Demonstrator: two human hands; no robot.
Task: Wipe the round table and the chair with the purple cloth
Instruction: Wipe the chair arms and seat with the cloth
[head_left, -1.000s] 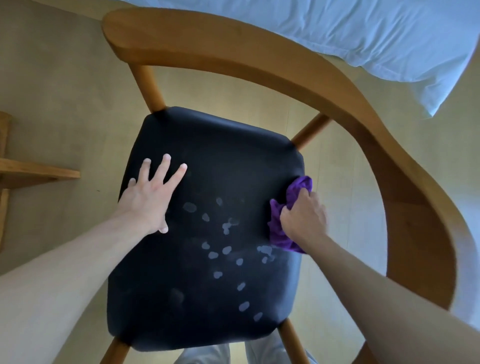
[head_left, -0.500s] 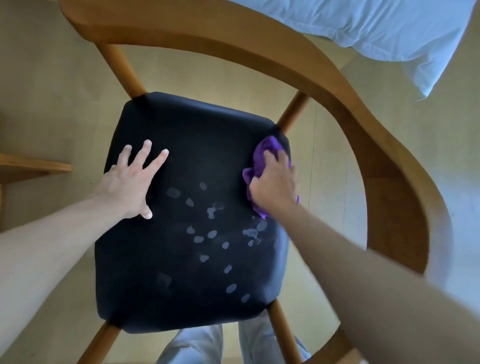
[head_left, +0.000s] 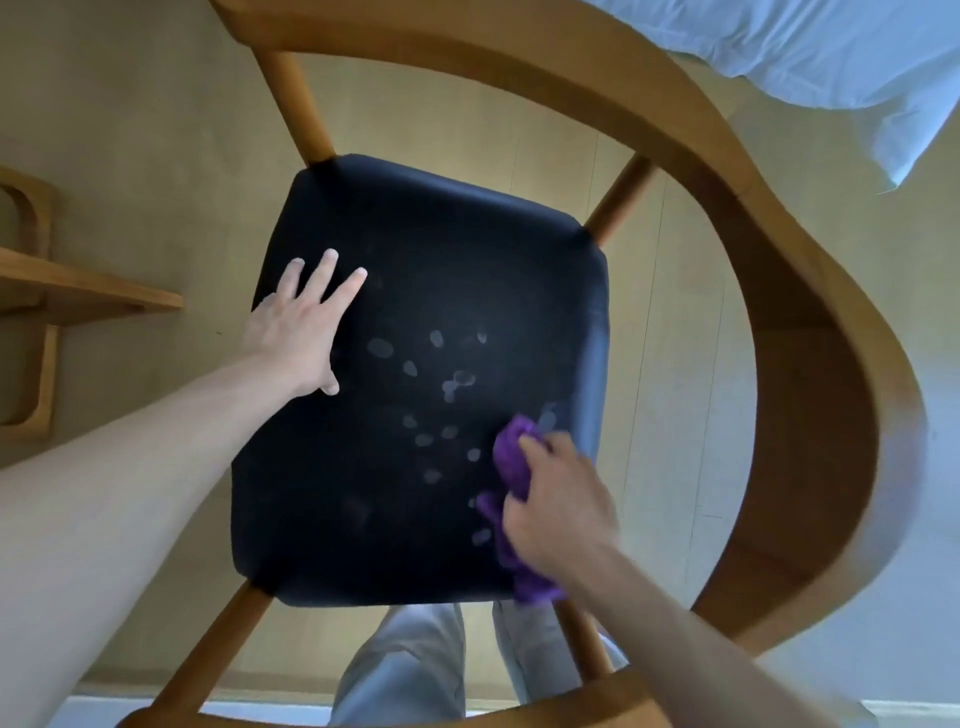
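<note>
I look straight down on a wooden chair (head_left: 810, 291) with a curved backrest and a black padded seat (head_left: 441, 249). Pale fingerprint smudges dot the middle of the seat. My right hand (head_left: 561, 499) presses a bunched purple cloth (head_left: 511, 457) onto the seat's right side near the front corner. My left hand (head_left: 301, 327) lies flat on the seat's left edge with its fingers spread and nothing in it. The round table is not clearly in view.
White bedding (head_left: 810, 47) hangs at the top right beyond the backrest. Pale wooden furniture (head_left: 78, 291) stands at the left edge. My legs in light trousers (head_left: 405, 670) show below the seat. The floor is light wood.
My right hand has slid the cloth along the seat's right edge from the far corner back toward me. My left hand has stayed in place on the seat.
</note>
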